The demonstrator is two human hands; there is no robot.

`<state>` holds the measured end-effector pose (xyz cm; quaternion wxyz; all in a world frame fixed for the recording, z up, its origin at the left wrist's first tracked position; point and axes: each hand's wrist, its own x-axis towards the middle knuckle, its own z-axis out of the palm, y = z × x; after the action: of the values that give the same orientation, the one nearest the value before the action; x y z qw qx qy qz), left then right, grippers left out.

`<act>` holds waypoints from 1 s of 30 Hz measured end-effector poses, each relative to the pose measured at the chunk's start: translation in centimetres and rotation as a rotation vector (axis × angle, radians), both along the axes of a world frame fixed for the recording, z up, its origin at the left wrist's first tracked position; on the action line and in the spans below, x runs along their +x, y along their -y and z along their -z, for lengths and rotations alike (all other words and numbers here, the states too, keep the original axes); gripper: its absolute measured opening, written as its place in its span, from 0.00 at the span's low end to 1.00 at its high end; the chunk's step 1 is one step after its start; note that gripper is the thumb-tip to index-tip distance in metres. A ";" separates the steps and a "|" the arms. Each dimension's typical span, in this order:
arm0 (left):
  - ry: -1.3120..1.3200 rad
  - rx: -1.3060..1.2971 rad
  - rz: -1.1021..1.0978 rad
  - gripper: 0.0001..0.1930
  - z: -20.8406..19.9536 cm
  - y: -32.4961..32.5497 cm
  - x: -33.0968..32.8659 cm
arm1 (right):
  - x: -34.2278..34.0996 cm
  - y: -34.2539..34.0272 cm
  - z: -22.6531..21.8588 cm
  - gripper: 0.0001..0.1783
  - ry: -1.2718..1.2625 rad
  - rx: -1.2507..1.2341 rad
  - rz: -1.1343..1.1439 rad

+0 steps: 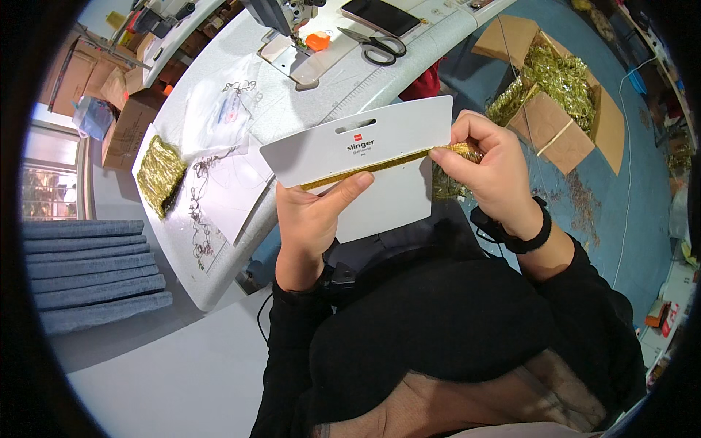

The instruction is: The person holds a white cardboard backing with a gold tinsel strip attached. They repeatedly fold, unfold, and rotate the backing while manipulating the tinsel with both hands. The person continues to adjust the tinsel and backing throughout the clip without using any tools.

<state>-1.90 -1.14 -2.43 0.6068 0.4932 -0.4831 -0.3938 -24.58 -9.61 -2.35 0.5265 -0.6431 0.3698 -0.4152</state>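
Far to the left of the white card (pixel 365 150), blue folded fabric (pixel 98 270) hangs in stacked horizontal pleats. Closer to the card, yet well apart from it, a gold tinsel bundle (pixel 161 175) lies near the left edge of the grey-white table (pixel 186 259). Between that bundle and the card come a clear plastic bag (pixel 215 113), a tangle of dark thread (pixel 201 208) and a white sheet (pixel 234 190).

At the card's lower left, the person's left hand (pixel 310 226) is clamped on it, the thumb laid across the front against a gold strip (pixel 369 169), the other fingers mostly hidden behind. The card is held up in front of the person's body, slightly tilted, its right end higher; the strip runs along its lower edge, with a white panel (pixel 387 204) below.

Beyond the card's top edge, part of a sewing machine (pixel 274 14) stands on the table, followed by an orange piece (pixel 318 41), black-handled scissors (pixel 381 50) and a phone (pixel 380 16).

At the card's right end, the person's right hand (pixel 491 160) pinches the gold strip between thumb and fingers. Farther right of the card, an opened cardboard box (pixel 558 135) holds gold tinsel (pixel 558 80).
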 end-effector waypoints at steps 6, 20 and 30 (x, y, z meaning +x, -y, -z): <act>-0.008 0.051 -0.085 0.16 -0.1 -0.1 -0.7 | 0.3 0.0 0.3 0.10 0.073 0.014 0.039; 0.526 -0.245 -0.231 0.07 -0.5 0.1 -2.3 | 1.7 -0.3 0.1 0.09 -0.102 -0.317 0.201; 0.761 -0.494 -0.277 0.15 -0.1 0.9 -2.6 | 2.2 -0.7 0.0 0.06 -0.166 -0.439 0.199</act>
<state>-4.45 -2.07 -2.37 0.5327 0.5031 -0.6800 0.0261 -22.38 -8.94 -2.36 0.2987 -0.7342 0.3744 -0.4811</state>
